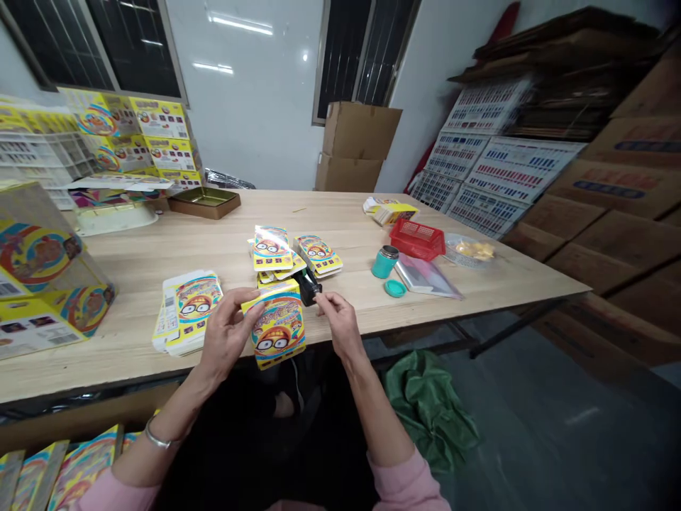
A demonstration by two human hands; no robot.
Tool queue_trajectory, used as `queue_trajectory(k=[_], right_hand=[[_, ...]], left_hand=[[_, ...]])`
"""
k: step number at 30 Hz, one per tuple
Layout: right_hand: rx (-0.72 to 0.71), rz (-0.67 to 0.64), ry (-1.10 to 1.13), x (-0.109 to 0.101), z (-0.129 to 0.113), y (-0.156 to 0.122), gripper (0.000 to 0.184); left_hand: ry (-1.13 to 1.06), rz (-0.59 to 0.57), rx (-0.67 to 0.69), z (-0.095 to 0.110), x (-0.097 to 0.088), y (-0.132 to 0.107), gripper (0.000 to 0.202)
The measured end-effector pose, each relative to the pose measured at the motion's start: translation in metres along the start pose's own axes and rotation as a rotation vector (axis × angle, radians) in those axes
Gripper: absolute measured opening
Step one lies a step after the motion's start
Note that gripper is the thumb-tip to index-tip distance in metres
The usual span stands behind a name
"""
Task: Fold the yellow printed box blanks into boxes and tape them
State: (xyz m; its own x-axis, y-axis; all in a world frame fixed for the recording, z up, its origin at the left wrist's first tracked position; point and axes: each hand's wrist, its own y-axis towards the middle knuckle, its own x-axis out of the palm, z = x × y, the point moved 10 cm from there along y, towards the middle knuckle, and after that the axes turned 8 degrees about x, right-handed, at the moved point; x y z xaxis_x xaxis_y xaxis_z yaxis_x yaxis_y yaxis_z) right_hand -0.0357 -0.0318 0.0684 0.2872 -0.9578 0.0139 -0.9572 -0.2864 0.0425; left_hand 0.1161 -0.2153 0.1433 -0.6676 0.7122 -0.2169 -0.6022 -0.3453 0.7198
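Left hand (226, 335) grips a shiny yellow cardboard box (279, 330) by its side, up above the smooth wooden table (128, 348). Right hand (340, 323) curls, fingertips right by a small black thing (307, 287); holding it or not, can't tell.

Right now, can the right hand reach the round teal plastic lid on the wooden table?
Probably yes. The right hand is raised near the black stapler, and the round teal lid lies off to its right. No box stands between them, so a short stretch across the wooden table looks enough.
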Motion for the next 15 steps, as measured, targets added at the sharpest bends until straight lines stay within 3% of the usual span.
queue_trajectory(k=[4,7,11,15], right_hand=[[0.029,-0.24,0.184,0.035,-0.044,-0.041,0.034],[0.023,-0.254,0.19,0.045,-0.057,-0.048,0.035],[0.033,-0.218,0.206,0.041,-0.055,-0.046,0.037],[0.13,-0.249,0.25,0.04,-0.041,-0.047,0.038]], left_hand=[[0.09,-0.036,0.163,0.028,0.013,0.0,0.013],[0.186,-0.043,0.291,0.048,0.02,-0.002,0.014],[0.309,-0.053,0.38,0.061,0.023,-0.005,0.015],[0.386,-0.119,0.459,0.063,0.029,-0.012,0.021]])
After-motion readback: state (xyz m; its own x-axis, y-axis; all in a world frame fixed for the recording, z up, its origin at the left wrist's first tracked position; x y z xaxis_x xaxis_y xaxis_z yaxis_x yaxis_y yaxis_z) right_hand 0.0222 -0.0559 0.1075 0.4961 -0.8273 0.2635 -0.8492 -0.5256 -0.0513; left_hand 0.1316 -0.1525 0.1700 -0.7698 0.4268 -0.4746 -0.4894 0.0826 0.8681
